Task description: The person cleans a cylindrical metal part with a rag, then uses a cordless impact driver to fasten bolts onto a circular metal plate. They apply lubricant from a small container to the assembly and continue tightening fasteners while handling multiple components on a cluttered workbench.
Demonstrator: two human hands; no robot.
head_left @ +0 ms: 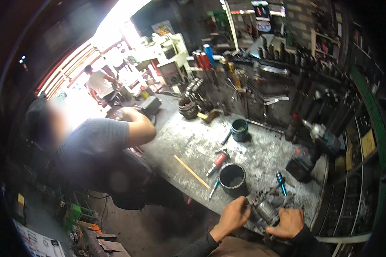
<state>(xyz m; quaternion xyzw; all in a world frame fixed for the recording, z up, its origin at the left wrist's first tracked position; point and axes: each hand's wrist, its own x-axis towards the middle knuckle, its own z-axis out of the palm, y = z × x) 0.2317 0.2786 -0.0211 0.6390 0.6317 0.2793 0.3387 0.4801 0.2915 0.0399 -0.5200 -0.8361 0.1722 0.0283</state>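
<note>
At the near edge of the workbench (176,141), a grey cylindrical metal part (266,213) lies between my two hands. My right hand (291,223) grips its right side, thumb toward the near end and fingers curled over. On the other side, my left hand (233,219) is closed with its fingers bent together beside the part; what is between them is hidden. Just beyond the left hand stands a black open cup (232,180). Past the metal part lie a blue pen-like tool (281,183) and small dark pieces.
A red-and-black hand tool (218,162), a yellow stick (191,171) and a dark round container (239,130) are on the bench. A cordless power tool (302,165) stands at right. Wrenches (276,100) hang behind. Another person (98,141) works at left.
</note>
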